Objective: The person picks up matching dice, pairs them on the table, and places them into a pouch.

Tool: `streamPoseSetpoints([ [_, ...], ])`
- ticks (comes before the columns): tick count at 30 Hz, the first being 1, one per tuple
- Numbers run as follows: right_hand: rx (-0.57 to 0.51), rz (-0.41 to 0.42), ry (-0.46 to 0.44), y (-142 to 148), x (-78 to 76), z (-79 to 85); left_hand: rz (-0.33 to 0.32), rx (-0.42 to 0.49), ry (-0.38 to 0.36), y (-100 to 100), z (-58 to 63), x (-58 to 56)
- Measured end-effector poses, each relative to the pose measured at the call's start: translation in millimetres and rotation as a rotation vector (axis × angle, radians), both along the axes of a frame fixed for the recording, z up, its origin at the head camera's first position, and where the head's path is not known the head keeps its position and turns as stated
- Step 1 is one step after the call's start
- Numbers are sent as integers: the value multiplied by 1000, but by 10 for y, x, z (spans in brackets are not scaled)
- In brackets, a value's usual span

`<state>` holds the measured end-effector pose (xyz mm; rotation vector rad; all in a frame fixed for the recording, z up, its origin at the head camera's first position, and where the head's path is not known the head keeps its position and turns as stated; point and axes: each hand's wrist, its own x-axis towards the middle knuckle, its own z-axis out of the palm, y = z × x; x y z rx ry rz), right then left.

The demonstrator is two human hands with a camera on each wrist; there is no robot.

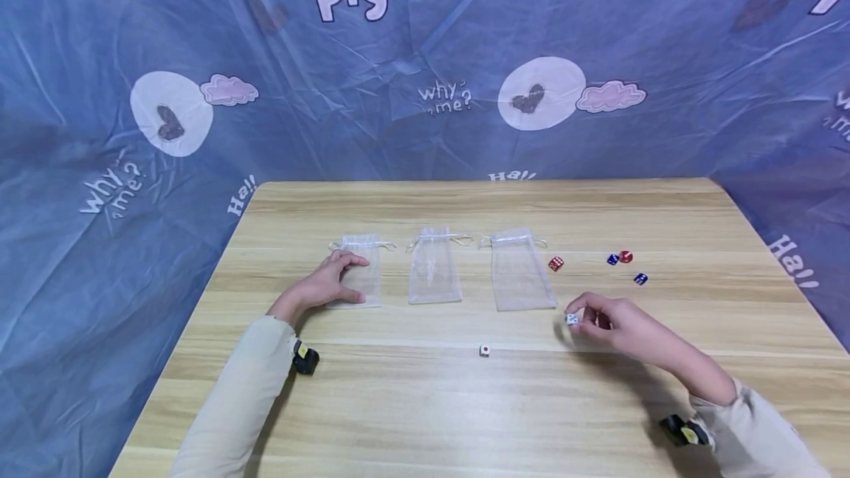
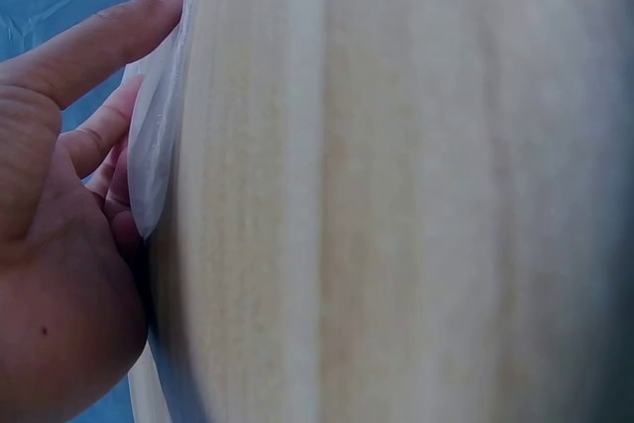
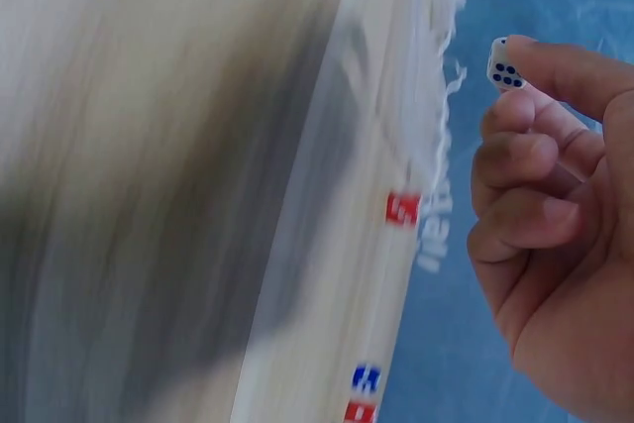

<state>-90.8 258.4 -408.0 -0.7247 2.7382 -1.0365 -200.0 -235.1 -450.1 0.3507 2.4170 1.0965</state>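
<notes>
My right hand [image 1: 614, 323] pinches a white die [image 1: 572, 319] between thumb and forefinger; blue pips show on it in the right wrist view, and its other fingers are curled in. Over on the left, my left hand [image 1: 325, 280] rests on a sheer white drawstring pouch [image 1: 368, 271], its fingers spread and relaxed against the fabric. Two more such pouches lie flat: a middle pouch [image 1: 434, 271] and a right pouch [image 1: 522, 275]. Nearer the front, a second white die [image 1: 485, 351] with a red pip sits on the table.
Right of the pouches lie a red die [image 1: 555, 263], a blue die [image 1: 613, 260] beside another red die [image 1: 626, 257], and a second blue die [image 1: 640, 279]. All sit on a wood-grain table [image 1: 398, 419], with a blue printed cloth [image 1: 398, 131] hanging behind.
</notes>
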Motion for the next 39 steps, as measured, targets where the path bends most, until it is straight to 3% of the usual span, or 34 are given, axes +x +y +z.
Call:
streamPoseSetpoints([
  [15, 26, 160, -123, -557, 63, -92, -2, -2, -12, 7, 30, 24],
  [27, 92, 171, -117, -774, 58, -236, 2, -33, -6, 10, 27, 8],
  [39, 165, 169, -114, -812, 59, -296, 10, -23, -11, 10, 29, 17],
])
